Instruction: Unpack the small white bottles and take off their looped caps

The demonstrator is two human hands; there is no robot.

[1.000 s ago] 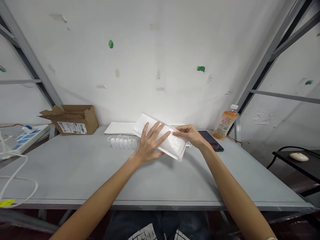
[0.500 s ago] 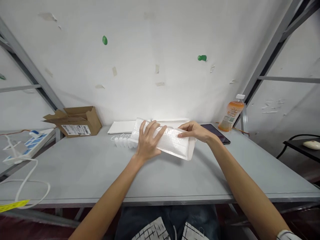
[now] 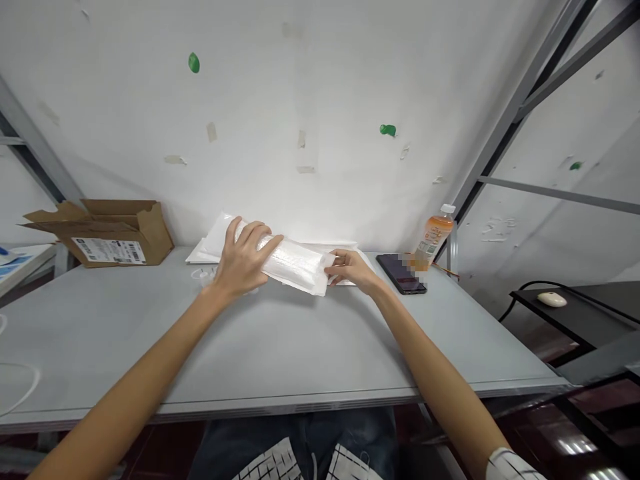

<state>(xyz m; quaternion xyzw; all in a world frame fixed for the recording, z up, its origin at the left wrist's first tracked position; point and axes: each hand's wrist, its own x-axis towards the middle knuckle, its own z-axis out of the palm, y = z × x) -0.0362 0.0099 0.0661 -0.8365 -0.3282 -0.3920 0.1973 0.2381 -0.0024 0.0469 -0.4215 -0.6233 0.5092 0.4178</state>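
The left hand [image 3: 243, 257] grip curls closed around a white bubble-wrap sleeve [image 3: 293, 262], whose crinkled end shows past the knuckles. The right hand [image 3: 350, 269] pinches its other end above the table [image 3: 150, 347]. Behind the left grip, small plastic bottles [image 3: 203, 275] are mostly hidden. The barcode label [image 3: 107, 250] on a cardboard box [image 3: 150, 227] is unreadable.

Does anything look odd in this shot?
Yes: a blocky pixelated patch covers the base of the orange drink bottle, beside the phone, like a mosaic blur rather than a real object. The white bubble mailer held by the left hand and right hand looks undamaged.
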